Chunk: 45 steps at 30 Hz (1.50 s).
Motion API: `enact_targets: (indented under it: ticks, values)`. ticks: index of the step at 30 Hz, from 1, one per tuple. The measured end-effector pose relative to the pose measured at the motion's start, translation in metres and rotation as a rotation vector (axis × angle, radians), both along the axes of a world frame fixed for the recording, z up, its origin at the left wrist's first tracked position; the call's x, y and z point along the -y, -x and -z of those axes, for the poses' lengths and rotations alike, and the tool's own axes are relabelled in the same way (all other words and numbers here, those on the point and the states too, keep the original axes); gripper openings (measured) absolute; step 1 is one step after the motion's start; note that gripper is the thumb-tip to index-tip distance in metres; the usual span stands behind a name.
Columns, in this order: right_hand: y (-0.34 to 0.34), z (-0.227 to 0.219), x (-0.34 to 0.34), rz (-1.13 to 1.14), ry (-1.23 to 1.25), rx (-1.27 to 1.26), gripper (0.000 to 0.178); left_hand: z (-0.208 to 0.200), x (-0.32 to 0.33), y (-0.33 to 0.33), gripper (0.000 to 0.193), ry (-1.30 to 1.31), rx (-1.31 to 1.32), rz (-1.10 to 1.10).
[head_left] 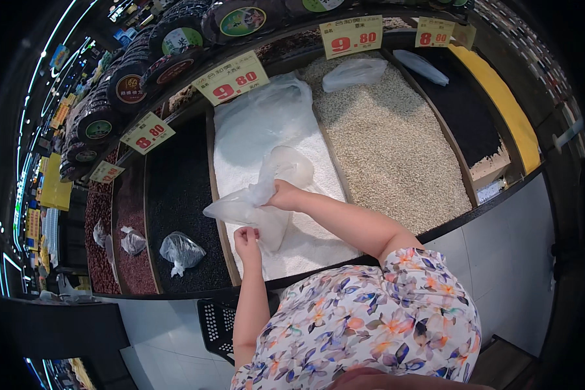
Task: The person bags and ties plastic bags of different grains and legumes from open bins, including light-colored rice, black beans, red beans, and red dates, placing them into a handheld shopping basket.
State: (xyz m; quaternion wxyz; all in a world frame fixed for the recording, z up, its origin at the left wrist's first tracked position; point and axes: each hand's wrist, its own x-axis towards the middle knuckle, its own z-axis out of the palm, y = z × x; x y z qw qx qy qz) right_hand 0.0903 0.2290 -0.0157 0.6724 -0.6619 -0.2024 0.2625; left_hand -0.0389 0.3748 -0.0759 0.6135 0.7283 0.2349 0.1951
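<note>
Over a bin of white grain, my two hands hold a thin, translucent plastic bag. My right hand is closed around its gathered middle. A rounded, see-through part of it spreads beyond that hand. Lower and to the left, my left hand has its fingers pinched together at the bag's hanging edge. The bag looks limp, and I cannot make out anything inside it. A clear plastic sheet covers the far part of the white grain.
Left of the white grain lie bins of black grain and reddish grain, with small tied bags on top. Right are pale grain, black grain and a yellow strip. Price signs and round dark packages line the back.
</note>
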Motion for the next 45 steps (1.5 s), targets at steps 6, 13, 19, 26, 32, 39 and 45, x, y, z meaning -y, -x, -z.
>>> enact_targets:
  ticks: [6,13,19,26,32,39,45]
  values:
    - [0.001,-0.007,0.007,0.027,-0.025,-0.159,0.035,0.007,-0.003,0.001,0.018,-0.274,-0.196,0.206]
    - [-0.002,-0.013,0.007,0.055,-0.001,-0.128,0.04,0.014,-0.012,0.007,0.019,-0.369,-0.151,-0.023]
    - [-0.012,-0.014,0.012,0.074,0.032,-0.076,0.035,-0.01,-0.012,-0.001,0.012,-0.017,-0.044,-0.061]
    - [-0.027,-0.004,0.018,0.132,-0.178,-0.072,0.022,-0.082,-0.031,-0.027,0.009,0.068,0.161,-0.054]
    - [-0.023,-0.003,0.018,0.202,-0.284,-0.218,0.021,-0.136,-0.041,-0.043,0.008,-0.013,0.22,0.026]
    - [-0.02,-0.013,0.024,0.119,-0.418,-0.526,0.032,-0.186,-0.049,-0.06,0.007,-0.259,0.244,0.118]
    - [-0.016,-0.022,0.024,0.083,-0.478,-0.584,0.036,-0.234,-0.05,-0.065,0.008,-0.275,0.289,0.14]
